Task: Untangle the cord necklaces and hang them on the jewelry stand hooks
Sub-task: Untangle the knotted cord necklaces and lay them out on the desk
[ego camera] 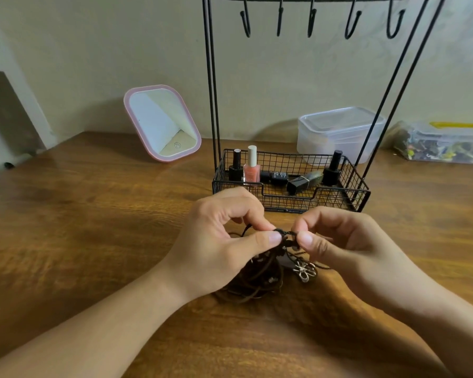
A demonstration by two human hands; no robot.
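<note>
- The left hand (pixel 219 236) and right hand (pixel 336 241) meet over the table (pixel 93 241), in front of the stand (pixel 290 197).
- Each hand pinches the same dark knot (pixel 286 235) of cord between thumb and forefinger; the knot sits in the small gap between the two thumb tips.
- The other fingers of both hands are curled above the knot, not touching it as far as can be seen.
- The cords (pixel 254 282) hang from the pinch in a tangled brown bundle, lying on the table under and just behind the left palm, between the two wrists.
- A silver flower-shaped pendant (pixel 305 271) hangs from the tangle just below the right thumb, near the heel of the right hand.
- A thin strand runs from the knot toward the left, passing under the left fingers.
- The stand's wire basket is just beyond the knuckles; its five hooks (pixel 311 20) hang along the top bar, well above the hands, each bare.
- In the basket stand several nail polish bottles (pixel 251 167), one pink and the rest dark, two of them lying down.
- A pink-framed mirror (pixel 163 122) leans to the left of the stand; a clear box (pixel 339 132) sits behind it, and a second box (pixel 443 143) with small items lies at the far right.
</note>
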